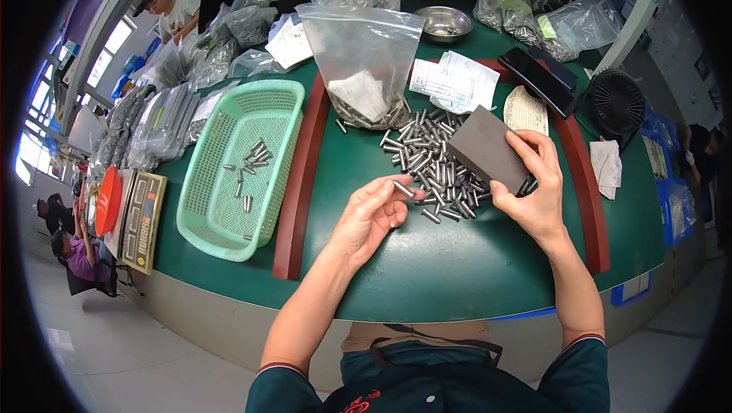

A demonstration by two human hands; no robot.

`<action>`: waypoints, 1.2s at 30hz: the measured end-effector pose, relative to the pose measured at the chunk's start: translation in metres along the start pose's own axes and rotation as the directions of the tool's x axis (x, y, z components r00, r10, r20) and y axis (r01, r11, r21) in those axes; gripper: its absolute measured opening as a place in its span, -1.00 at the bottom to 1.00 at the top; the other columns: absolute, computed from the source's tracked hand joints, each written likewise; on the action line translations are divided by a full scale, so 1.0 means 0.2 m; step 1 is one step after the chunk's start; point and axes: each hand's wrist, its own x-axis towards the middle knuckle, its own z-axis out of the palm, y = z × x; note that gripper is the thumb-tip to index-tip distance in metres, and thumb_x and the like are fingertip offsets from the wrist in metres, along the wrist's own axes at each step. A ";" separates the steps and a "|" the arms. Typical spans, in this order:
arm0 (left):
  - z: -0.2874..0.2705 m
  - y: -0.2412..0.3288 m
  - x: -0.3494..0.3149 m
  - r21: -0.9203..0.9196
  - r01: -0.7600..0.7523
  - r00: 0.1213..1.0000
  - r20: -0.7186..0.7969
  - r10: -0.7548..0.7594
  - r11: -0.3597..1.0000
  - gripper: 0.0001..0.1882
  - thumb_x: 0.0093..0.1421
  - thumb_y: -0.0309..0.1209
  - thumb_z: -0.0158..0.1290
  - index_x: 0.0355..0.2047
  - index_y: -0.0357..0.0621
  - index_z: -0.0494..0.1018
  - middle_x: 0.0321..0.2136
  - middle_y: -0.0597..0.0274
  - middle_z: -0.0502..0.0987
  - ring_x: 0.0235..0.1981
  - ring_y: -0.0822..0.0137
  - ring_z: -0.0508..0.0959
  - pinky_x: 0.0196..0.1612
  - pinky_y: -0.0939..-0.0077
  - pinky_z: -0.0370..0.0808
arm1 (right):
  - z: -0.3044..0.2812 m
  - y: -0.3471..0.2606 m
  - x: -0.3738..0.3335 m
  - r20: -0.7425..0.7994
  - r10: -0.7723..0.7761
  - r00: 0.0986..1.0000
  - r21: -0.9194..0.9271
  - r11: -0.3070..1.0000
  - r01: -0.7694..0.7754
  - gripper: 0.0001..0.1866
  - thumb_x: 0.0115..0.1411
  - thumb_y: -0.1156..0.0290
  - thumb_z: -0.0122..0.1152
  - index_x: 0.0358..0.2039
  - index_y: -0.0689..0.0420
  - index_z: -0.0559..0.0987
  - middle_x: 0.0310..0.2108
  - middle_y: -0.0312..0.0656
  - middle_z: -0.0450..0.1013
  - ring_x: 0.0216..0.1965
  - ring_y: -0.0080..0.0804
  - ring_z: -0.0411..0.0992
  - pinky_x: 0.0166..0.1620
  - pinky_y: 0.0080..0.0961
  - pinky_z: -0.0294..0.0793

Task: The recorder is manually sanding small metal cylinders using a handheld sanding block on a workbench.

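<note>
Between the thumb and fingers of my left hand (366,221) is a small metal pin (403,189), held at the near edge of a heap of similar metal pins (428,155). My right hand (538,193) grips a dark grey rectangular block (486,147) by its right side. The block is tilted over the right part of the heap and hides some pins. To the left stands a mint green plastic basket (188,198) with several loose pins (258,156) on its perforated bottom.
Dark red wooden bars (298,184) frame the work area on the green table (427,276). Behind the heap stand a clear bag (358,51) of pins and some papers (456,81). A phone (537,81) and black fan (618,102) lie right; a scale (142,222) sits left.
</note>
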 end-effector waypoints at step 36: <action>0.03 -0.03 -0.02 0.170 0.051 0.999 -0.028 -0.047 0.984 -0.75 0.22 -0.49 0.10 -0.10 -0.30 0.50 -0.32 0.21 0.59 -0.38 0.54 0.46 -0.22 0.66 0.42 | 0.06 -0.08 -0.07 0.118 -0.109 0.987 0.167 0.982 0.089 -0.32 -0.31 0.42 0.36 -0.05 0.31 0.51 -0.05 0.03 0.36 -0.05 -0.09 0.39 -0.01 -0.28 0.42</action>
